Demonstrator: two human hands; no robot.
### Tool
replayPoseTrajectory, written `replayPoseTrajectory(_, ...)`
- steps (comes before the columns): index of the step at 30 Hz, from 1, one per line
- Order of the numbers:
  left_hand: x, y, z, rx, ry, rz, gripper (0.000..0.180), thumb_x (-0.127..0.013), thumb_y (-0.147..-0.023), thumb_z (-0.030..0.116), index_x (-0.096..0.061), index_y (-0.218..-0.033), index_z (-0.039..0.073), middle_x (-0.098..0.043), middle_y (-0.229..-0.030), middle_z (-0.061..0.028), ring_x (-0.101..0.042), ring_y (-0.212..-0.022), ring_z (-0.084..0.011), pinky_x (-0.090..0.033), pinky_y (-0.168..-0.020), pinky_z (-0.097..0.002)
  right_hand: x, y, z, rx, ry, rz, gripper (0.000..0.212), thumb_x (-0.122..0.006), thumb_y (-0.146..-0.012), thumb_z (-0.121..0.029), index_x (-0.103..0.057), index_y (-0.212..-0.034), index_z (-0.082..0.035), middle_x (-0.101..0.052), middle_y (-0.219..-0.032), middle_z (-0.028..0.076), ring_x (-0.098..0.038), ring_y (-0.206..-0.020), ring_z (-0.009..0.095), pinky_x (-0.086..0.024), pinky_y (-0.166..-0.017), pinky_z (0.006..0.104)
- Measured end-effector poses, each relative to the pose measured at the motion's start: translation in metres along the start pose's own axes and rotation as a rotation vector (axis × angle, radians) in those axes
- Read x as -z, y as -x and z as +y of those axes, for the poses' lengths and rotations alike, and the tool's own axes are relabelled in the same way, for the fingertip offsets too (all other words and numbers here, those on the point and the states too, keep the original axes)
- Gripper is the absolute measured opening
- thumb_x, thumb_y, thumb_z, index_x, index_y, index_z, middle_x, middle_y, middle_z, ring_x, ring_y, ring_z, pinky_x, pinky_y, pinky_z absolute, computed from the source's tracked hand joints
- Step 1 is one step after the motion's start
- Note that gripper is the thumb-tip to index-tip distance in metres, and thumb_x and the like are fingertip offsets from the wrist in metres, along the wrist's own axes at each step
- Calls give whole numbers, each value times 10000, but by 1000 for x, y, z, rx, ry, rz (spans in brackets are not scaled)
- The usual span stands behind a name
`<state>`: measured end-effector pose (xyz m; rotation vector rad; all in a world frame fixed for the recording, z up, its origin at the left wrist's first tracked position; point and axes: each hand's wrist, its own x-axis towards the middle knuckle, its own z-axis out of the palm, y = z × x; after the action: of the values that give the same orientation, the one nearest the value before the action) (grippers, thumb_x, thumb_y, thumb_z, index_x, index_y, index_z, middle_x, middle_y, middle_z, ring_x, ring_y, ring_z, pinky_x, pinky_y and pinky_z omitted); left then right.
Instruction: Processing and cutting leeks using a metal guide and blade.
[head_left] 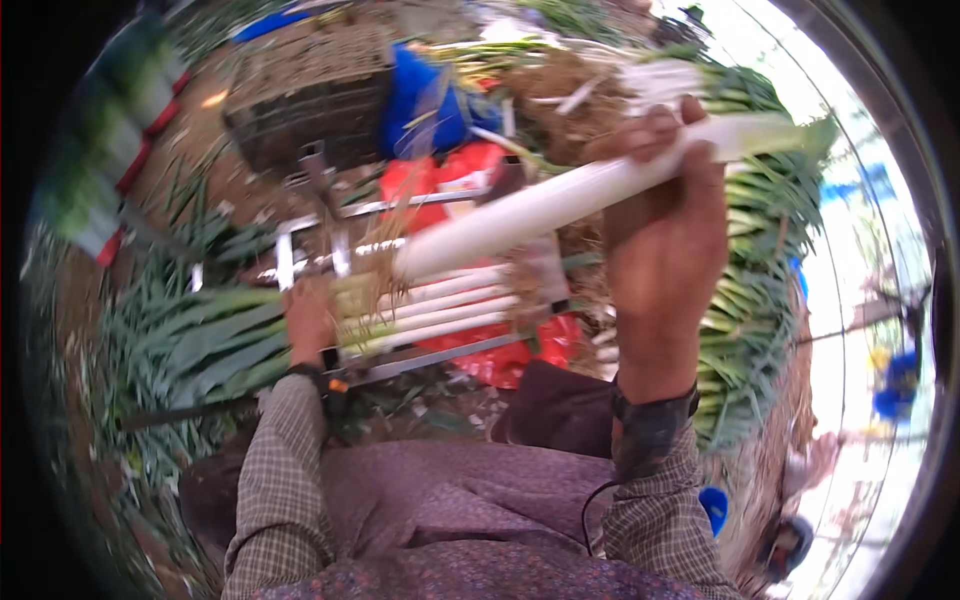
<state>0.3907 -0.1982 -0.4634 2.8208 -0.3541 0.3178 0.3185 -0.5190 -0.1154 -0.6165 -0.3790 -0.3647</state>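
My right hand (665,230), raised at the right, is closed around a thick white leek (540,205). The leek is held tilted, its roots (385,265) toward the left and its pale green top (785,135) at the right. Below it, several leeks (440,305) lie side by side across a metal frame (415,360), white stalks to the right and green leaves (215,335) to the left. On these leeks, by the frame's left bar, rests my left hand (310,315); its fingers are blurred and partly hidden.
A large pile of leeks (750,280) runs down the right side. Behind the frame stand a dark crate (305,95) and a blue bag (425,100). Red plastic (515,350) lies under the frame. At the far left are leek bundles with white-and-red wrapping (120,155).
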Motion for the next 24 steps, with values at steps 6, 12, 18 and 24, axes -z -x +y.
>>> replayPoseTrajectory(6,24,7,14,135,-31,-32,309,-556,-826,223,-596,-1122,142,-577,-1163,-36,-449,-1170,-226,-282,-1036,-429,3,14,143,-369,1108,-391,382,-543,-851,-36,-388,-1201,-55,-573,-921,132,-606,-807,234,-501,-745,345)
replayPoseTrajectory(12,18,1,25,115,-39,9,292,-543,-838,216,-599,-1110,126,-582,-1146,-53,-461,-1165,-240,-274,-1051,-432,118,30,287,-320,1558,-981,417,-645,-767,-106,-544,-1170,-71,-606,-1073,169,-588,-982,348,-472,-828,417)
replayPoseTrajectory(18,15,-1,26,125,-10,-14,300,-536,-840,219,-590,-1120,124,-581,-1143,-72,-470,-1158,-261,-277,-1059,-435,239,28,276,-483,1680,-822,429,-638,-792,-206,-559,-1205,-122,-623,-1056,138,-591,-988,334,-470,-825,426)
replayPoseTrajectory(24,19,4,14,149,30,76,258,-556,-822,159,-598,-1073,110,-579,-1106,-96,-487,-1114,-279,-326,-1015,-432,282,49,230,-381,1886,-792,302,-589,-830,-243,-619,-1125,-188,-604,-921,89,-578,-924,277,-409,-806,438)
